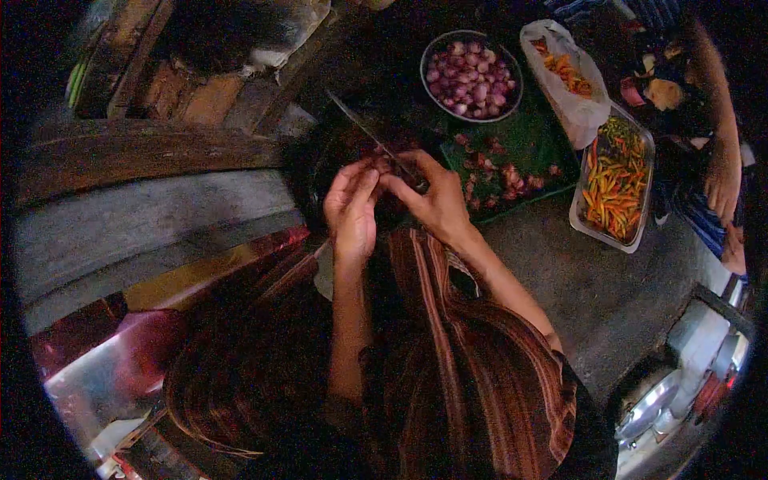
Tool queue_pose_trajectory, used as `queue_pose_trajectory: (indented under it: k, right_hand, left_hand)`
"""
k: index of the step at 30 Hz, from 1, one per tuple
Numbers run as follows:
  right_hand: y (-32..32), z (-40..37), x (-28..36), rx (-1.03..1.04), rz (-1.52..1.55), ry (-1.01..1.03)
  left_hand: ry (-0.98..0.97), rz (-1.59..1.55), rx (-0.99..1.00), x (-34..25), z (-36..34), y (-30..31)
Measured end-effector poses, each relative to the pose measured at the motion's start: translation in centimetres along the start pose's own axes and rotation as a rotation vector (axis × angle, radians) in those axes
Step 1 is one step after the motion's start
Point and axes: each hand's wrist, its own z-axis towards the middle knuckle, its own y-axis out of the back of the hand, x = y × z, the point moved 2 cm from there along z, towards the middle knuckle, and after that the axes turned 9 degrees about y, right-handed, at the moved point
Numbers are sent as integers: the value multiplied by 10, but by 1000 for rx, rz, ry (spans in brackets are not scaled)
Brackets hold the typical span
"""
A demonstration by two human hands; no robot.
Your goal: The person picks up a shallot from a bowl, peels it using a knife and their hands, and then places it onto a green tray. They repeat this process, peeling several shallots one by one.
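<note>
My right hand (436, 196) is closed around the handle end of a knife (364, 124), its blade slanting up and left beyond my fingers. Close beside it, my left hand (352, 208) pinches a small reddish shallot (382, 165), mostly hidden by my fingertips. Both hands meet over a dark round container (312, 172) whose contents are too dim to make out. To the right of my hands, reddish peelings or shallot pieces (512, 182) lie scattered on a green mat (552, 144). Behind the mat is a metal bowl (424, 78) heaped with purple shallots (472, 78).
A metal tray (578, 218) holds orange and green chillies (614, 196). Beside it lies a whitish plastic bag (588, 118) with more chillies. Another person's arm (722, 136) is at the right edge. Metal pans (652, 408) stand lower right; a wooden beam (144, 156) runs along the left.
</note>
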Motion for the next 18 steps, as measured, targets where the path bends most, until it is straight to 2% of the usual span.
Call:
queue_pose_trajectory:
  k: [5, 7, 11, 13, 15, 18]
  right_hand:
    - [-6, -2, -18, -87, 234, 38]
    - [-4, 0, -16, -39, 161, -90]
    - [12, 0, -10, -140, 101, -47]
    - [20, 1, -6, -32, -113, -123]
    - [20, 1, -5, -1, -171, -85]
    - [15, 0, -4, -16, -207, 13]
  left_hand:
    - [61, -12, -16, -2, -2, 2]
    - [71, -11, -12, 0, -2, 2]
    - [81, -75, 11, -1, -3, 3]
    - [90, -67, 10, -5, -3, 6]
    - [118, -212, 99, -6, -2, 7]
    - [120, -118, 18, -4, -3, 3]
